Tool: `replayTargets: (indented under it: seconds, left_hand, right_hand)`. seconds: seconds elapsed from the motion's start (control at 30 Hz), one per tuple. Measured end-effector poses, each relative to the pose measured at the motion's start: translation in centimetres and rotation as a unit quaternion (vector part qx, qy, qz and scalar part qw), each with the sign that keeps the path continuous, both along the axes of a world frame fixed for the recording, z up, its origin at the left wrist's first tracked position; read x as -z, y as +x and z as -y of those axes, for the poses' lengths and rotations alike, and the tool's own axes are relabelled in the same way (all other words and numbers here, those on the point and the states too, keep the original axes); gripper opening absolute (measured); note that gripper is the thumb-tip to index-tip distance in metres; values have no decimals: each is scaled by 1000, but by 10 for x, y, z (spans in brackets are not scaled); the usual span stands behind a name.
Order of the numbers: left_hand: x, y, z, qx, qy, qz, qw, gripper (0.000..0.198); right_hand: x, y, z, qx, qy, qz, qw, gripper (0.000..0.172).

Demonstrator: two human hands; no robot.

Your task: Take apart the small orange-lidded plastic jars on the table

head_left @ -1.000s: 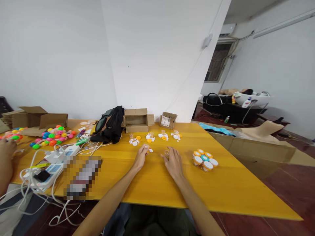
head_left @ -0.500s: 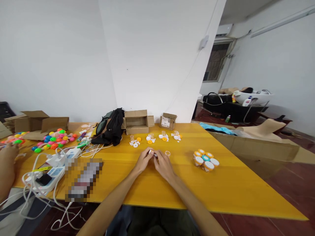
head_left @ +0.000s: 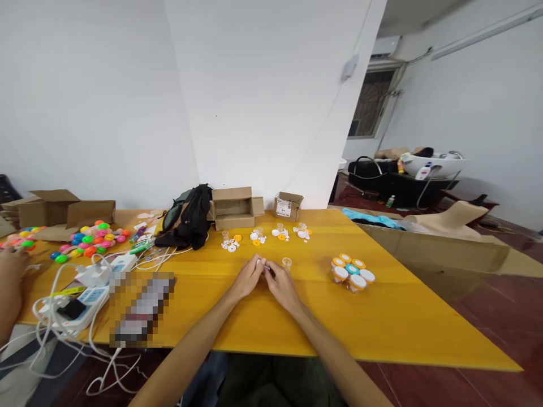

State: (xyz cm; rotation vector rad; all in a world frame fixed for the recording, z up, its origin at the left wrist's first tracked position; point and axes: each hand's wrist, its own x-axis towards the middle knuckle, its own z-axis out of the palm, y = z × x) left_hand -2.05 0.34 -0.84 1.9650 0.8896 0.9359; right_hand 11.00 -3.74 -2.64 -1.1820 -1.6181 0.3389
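My left hand (head_left: 247, 277) and my right hand (head_left: 280, 285) meet over the yellow table (head_left: 263, 316), fingertips pinched together on a small white part (head_left: 260, 263) between them. A small clear cup (head_left: 287, 262) stands on the table just right of my fingers, untouched. A cluster of small jars (head_left: 350, 272) with orange, white and teal lids sits further right. Behind my hands lie several little piles of white and orange parts (head_left: 258, 237) with small clear cups among them.
Two open cardboard boxes (head_left: 232, 206) and a black bag (head_left: 190, 215) stand at the table's back. Coloured balls (head_left: 87, 238), power strips (head_left: 87, 294) and white cables lie at the left, where another person's hand (head_left: 11, 271) rests. Large cardboard sheets (head_left: 445, 249) lie right of the table.
A second ago my hands were apart, the right one by the clear cup. They have come together, and both now pinch the small white part.
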Motion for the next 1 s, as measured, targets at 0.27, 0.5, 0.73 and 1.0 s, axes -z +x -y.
replayTargets:
  seconds: [0.27, 0.5, 0.73, 1.0]
  left_hand:
    - [9, 1, -5, -22, 14, -15, 1000, 38]
    - [12, 2, -7, -32, 15, 4, 999, 40]
    - [7, 1, -5, -33, -21, 35, 999, 41]
    - [5, -3, -12, -54, -41, 84, 994, 40]
  right_hand:
    - [3, 0, -3, -26, -14, -42, 999, 28]
    - [4, 2, -4, -33, -18, -62, 997, 30]
    - [1, 1, -3, -35, -18, -72, 997, 32]
    - [3, 2, -5, 23, 4, -72, 997, 28]
